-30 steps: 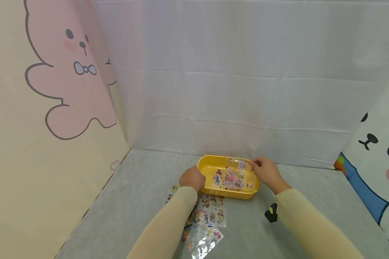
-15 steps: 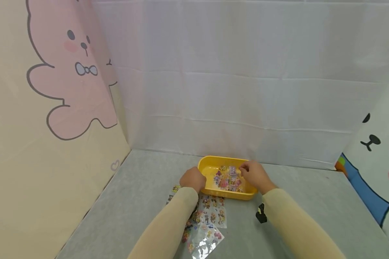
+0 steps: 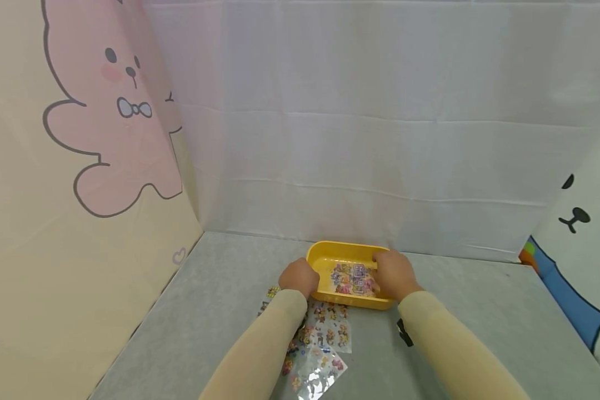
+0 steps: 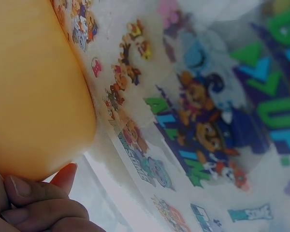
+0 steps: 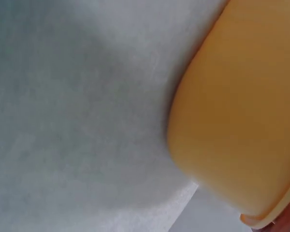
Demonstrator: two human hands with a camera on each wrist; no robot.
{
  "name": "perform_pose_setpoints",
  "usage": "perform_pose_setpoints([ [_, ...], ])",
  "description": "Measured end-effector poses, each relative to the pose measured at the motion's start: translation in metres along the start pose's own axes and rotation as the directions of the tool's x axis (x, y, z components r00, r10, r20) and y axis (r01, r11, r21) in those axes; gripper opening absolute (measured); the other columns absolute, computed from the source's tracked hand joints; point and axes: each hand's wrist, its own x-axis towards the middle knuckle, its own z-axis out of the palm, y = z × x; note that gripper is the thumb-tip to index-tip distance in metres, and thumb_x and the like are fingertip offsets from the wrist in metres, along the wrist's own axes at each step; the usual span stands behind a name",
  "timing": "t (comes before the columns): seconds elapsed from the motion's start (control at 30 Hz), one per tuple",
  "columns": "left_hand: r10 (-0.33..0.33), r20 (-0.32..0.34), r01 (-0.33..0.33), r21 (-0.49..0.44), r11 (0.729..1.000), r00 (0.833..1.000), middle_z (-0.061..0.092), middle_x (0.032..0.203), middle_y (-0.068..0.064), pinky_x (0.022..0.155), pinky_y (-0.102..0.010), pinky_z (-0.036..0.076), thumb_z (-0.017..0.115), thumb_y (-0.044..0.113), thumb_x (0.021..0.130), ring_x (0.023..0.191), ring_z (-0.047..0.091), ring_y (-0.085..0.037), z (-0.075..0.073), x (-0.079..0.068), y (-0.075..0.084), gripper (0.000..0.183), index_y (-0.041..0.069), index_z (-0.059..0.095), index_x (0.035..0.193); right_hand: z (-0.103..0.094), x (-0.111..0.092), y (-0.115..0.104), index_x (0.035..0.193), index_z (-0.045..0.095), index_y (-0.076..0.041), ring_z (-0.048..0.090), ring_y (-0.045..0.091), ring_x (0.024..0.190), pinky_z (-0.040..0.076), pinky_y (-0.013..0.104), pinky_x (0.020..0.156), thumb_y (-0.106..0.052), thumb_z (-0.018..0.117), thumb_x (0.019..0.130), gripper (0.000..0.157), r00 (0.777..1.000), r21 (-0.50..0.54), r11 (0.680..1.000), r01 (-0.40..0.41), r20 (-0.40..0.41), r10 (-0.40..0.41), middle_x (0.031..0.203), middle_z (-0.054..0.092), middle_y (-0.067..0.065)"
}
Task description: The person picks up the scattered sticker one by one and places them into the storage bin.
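A yellow plastic tray (image 3: 325,256) stands near the back of the table. My left hand (image 3: 299,276) grips its left end; curled fingers (image 4: 48,205) show by the tray wall in the left wrist view. Inside the tray lies a clear sticker sheet (image 3: 352,279) with colourful cartoon prints. My right hand (image 3: 396,273) reaches over the right end, at the sheet's right edge; its fingertips are hidden. The right wrist view shows mostly the tray's outer wall (image 5: 237,116), with a sliver of hand at the lower right corner.
Several more sticker sheets (image 3: 332,331) lie overlapping on the grey tabletop (image 3: 220,311), in front of the tray and under my left forearm. A white cloth wall (image 3: 300,166) rises close behind the tray. Bear-printed cloths hang at both sides.
The right hand has moved left and down into the tray from its right rim. The sticker sheet has shifted left and now lies lower in the tray. The left hand has stayed put.
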Motion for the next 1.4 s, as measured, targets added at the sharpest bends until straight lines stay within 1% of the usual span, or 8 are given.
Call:
perform_pose_setpoints([
  [0.13,0.005,0.001,-0.005,-0.014,1.000,1.000,0.054,0.065,-0.003,0.047,-0.034,0.043,0.060,0.022,0.085,0.054,0.052,-0.019,0.000,-0.002,-0.001,0.018,0.005,0.063,0.092,-0.007,0.000,0.003,0.109,0.065,0.000,0.057,0.032,0.093,0.043,0.049,0.088,-0.016,0.070,0.081,0.033,0.998,-0.008,0.999,-0.044,-0.041,0.044,0.100,0.063,0.014],
  [0.53,0.039,0.026,-0.038,-0.005,0.999,0.999,0.053,0.061,-0.004,0.043,-0.034,0.041,0.056,0.025,0.088,0.050,0.051,-0.019,-0.003,-0.001,-0.006,0.021,0.006,0.062,0.092,-0.002,-0.005,0.009,0.104,0.063,-0.001,0.056,0.030,0.089,0.045,0.049,0.085,-0.017,0.067,0.083,0.026,0.989,0.134,0.983,-0.128,-0.061,0.137,0.099,0.061,0.013],
  [0.67,0.057,0.087,-0.055,-0.028,0.998,0.995,0.057,0.070,-0.006,0.047,-0.035,0.042,0.050,0.045,0.091,0.056,0.053,-0.020,-0.011,0.001,-0.012,0.045,0.004,0.061,0.106,-0.002,-0.011,0.009,0.109,0.059,-0.001,0.051,0.033,0.096,0.040,0.052,0.090,-0.018,0.065,0.084,0.031,0.973,0.215,0.962,-0.170,-0.120,0.199,0.107,0.054,0.016],
  [0.8,0.047,0.132,-0.040,-0.056,0.998,0.990,0.062,0.105,-0.011,0.068,-0.041,0.047,0.039,0.066,0.088,0.084,0.060,-0.027,-0.028,-0.002,-0.021,0.075,0.003,0.053,0.127,-0.002,-0.018,0.011,0.120,0.051,0.003,0.043,0.039,0.108,0.034,0.055,0.096,-0.020,0.062,0.085,0.044,0.951,0.258,0.941,-0.221,-0.157,0.266,0.119,0.045,0.022],
  [0.9,0.051,0.139,-0.041,-0.078,0.996,0.989,0.059,0.115,-0.011,0.074,-0.045,0.046,0.035,0.068,0.088,0.090,0.059,-0.028,-0.041,-0.006,-0.032,0.076,0.005,0.052,0.128,-0.003,-0.021,0.013,0.128,0.043,0.006,0.039,0.042,0.113,0.032,0.056,0.097,-0.022,0.061,0.086,0.054,0.942,0.271,0.920,-0.284,-0.102,0.321,0.124,0.041,0.026],
  [1.13,0.228,0.190,-0.206,-0.131,0.970,0.955,0.059,0.076,0.003,0.060,-0.037,0.046,0.044,0.056,0.092,0.060,0.059,-0.013,-0.054,-0.017,-0.069,0.057,0.010,0.050,0.125,-0.004,-0.025,0.017,0.131,0.035,0.007,0.054,0.032,0.090,0.045,0.051,0.081,-0.025,0.053,0.089,0.056,0.909,0.269,0.868,-0.417,0.119,0.400,0.112,0.052,0.025],
  [1.27,0.323,0.179,-0.306,-0.114,0.945,0.929,0.057,0.082,0.004,0.056,-0.034,0.044,0.048,0.052,0.092,0.062,0.055,-0.012,-0.059,-0.021,-0.088,0.053,0.013,0.049,0.129,-0.002,-0.026,0.021,0.131,0.034,0.007,0.054,0.028,0.084,0.046,0.048,0.076,-0.023,0.048,0.091,0.052,0.891,0.265,0.853,-0.450,0.190,0.412,0.111,0.055,0.024],
  [1.4,0.337,0.139,-0.333,-0.050,0.942,0.931,0.056,0.094,0.001,0.061,-0.035,0.044,0.052,0.047,0.092,0.071,0.054,-0.013,-0.062,-0.020,-0.105,0.049,0.016,0.050,0.130,-0.002,-0.026,0.022,0.131,0.034,0.009,0.052,0.028,0.080,0.045,0.046,0.074,-0.018,0.047,0.090,0.051,0.872,0.248,0.842,-0.479,0.240,0.426,0.106,0.055,0.022],
])
